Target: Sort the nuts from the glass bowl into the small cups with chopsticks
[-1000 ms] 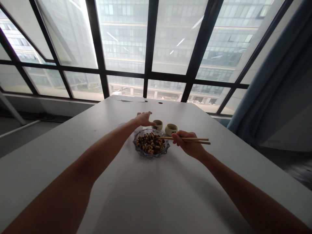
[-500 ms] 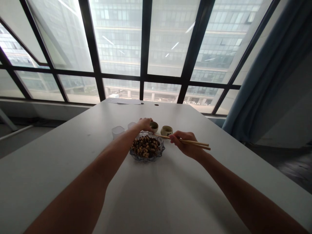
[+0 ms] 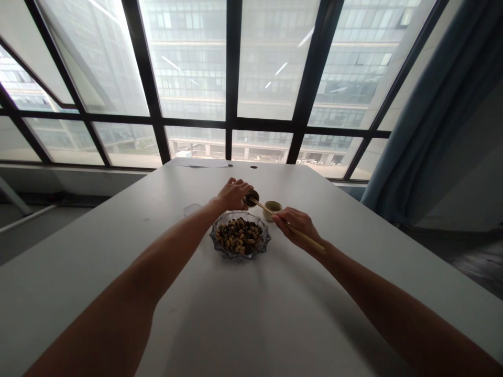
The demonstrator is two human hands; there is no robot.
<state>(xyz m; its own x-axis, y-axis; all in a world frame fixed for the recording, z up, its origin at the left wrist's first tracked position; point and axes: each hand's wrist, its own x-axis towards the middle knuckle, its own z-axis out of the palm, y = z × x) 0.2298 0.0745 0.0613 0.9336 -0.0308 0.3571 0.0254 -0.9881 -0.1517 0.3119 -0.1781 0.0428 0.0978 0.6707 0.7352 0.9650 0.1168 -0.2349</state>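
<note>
Behind the glass bowl, my left hand (image 3: 234, 194) grips a small cup (image 3: 252, 197), whose dark opening tilts towards me. My right hand (image 3: 295, 223) is closed around wooden chopsticks (image 3: 306, 240); their tips reach into the mouth of that cup. A second small beige cup (image 3: 272, 211) stands on the table just beyond my right hand. Nearer to me sits the scalloped glass bowl (image 3: 240, 256), filled with mixed brown and dark pieces (image 3: 239, 235) that look like nuts or seeds. What lies inside the held cup is too dark to make out.
A translucent plastic cup (image 3: 192, 209) stands left of the bowl, partly behind my left forearm. White paper (image 3: 200, 163) lies at the far edge of the white table (image 3: 220, 314). Large windows rise behind it, and a blue curtain (image 3: 408, 115) hangs at the right.
My left hand has lifted and tilted the small cup. The chopstick tips have swung up from beside it into its opening. The second translucent cup is now hidden behind my left arm.
</note>
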